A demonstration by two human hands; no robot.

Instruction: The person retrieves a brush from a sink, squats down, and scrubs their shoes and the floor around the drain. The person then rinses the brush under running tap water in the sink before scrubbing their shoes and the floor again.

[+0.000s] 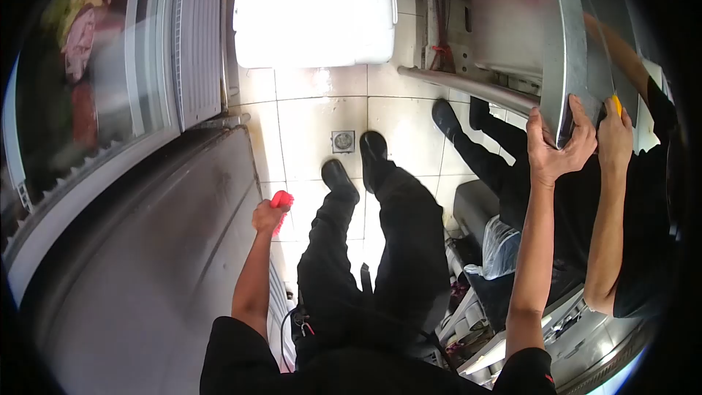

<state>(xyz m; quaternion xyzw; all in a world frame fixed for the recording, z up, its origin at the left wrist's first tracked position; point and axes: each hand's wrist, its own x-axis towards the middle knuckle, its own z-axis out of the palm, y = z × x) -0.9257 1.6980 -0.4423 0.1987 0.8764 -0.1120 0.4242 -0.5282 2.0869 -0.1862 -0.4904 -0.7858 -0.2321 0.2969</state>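
My left hand (268, 216) is closed around a red scrubbing brush (281, 200), whose bristles point down beside the grey metal cabinet. On the other side, my right hand (559, 145) grips the corner of a stainless steel counter (561, 44), fingers over the top and thumb at its side. Close by, a co-worker's hand (616, 137) holds a long thin tool with a yellow handle (617, 105); what kind it is I cannot make out.
A white plastic bin (314, 20) stands on the tiled floor ahead, behind a floor drain (343, 142). At left is a glass-fronted display case (153, 51) above the metal cabinet (146, 241). The co-worker's legs (475, 150) and a clear plastic bag (502, 246) are at right.
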